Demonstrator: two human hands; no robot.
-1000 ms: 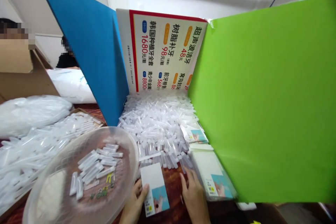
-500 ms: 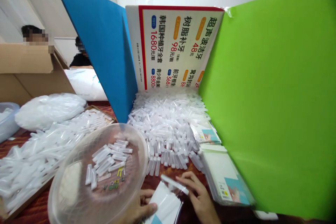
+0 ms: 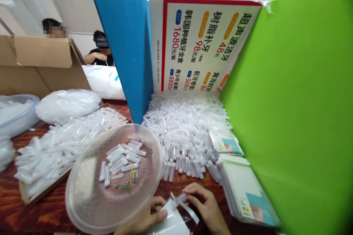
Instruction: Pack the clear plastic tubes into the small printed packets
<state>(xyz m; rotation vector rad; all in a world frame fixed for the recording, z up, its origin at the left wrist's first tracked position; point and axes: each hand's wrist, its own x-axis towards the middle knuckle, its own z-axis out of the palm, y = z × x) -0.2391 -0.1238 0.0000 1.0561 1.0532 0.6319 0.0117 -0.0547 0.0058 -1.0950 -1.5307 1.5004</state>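
My left hand [image 3: 156, 214] is closed on a clear plastic bag with a white card [image 3: 172, 220] inside, gripping its left side, thumb on top. My right hand [image 3: 205, 205] pinches a small translucent plastic tube [image 3: 181, 197] at the bag's upper end. A narrow white strip [image 3: 191, 210] curves down beside the tube, under the right fingers; where it is attached I cannot make out. Just beyond the hands lies a large pile of similar translucent tubes [image 3: 187, 128], with several lined up along its front edge.
Left of my hands stands a clear plastic basin [image 3: 82, 213] with several tubes and small green and yellow pieces. Stacked card packets [image 3: 248, 191] lie at right. A green board [image 3: 286, 99], blue board [image 3: 127, 44] and printed board [image 3: 204, 44] surround the pile. Further left is a filled cardboard tray [image 3: 41, 196].
The view has swung left, shifting things rightward in the picture. The white strip, straighter before, now bends downward, and the translucent tube shows at my right fingertips over the bag's end.
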